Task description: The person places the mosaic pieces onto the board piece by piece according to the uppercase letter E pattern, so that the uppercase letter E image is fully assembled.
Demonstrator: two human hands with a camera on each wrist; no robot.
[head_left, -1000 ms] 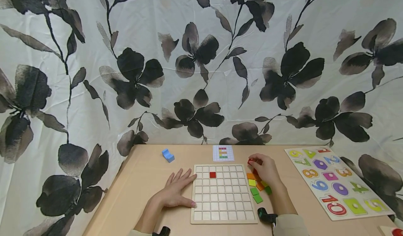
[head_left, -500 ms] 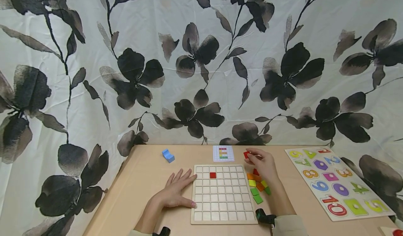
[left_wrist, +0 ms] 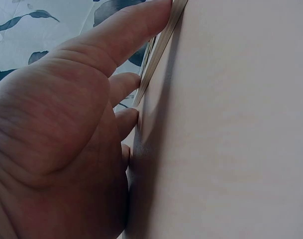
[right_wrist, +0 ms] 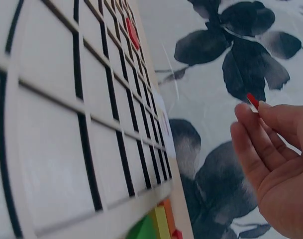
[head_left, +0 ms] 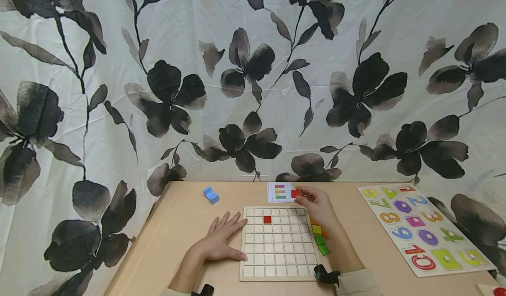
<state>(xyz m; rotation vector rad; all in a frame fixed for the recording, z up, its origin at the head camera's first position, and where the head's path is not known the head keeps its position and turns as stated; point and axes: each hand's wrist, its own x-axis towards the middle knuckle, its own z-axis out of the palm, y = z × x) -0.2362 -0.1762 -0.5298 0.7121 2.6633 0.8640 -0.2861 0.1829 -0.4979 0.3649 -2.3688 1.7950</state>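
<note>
Between thumb and fingertips, my right hand (head_left: 319,206) pinches a red square tile (head_left: 295,193), held in the air by the right edge of a small printed pattern card (head_left: 279,193). In the right wrist view the tile (right_wrist: 252,99) shows edge-on at the fingertips. My left hand (head_left: 219,239) lies with spread, straight fingers against the left edge of a wooden grid board (head_left: 281,254); its thumb touches the rim. One red tile (head_left: 267,219) sits in a cell of the board's second row from the back.
Loose tiles, among them a yellow tile (head_left: 316,229) and a green tile (head_left: 324,249), lie along the board's right side, partly behind the right arm. A number puzzle board (head_left: 424,230) lies to the right. A blue block (head_left: 211,195) stands at the back left.
My right hand has carried the red tile up and left from the loose tiles toward the pattern card. The left hand and the grid board have stayed put.
</note>
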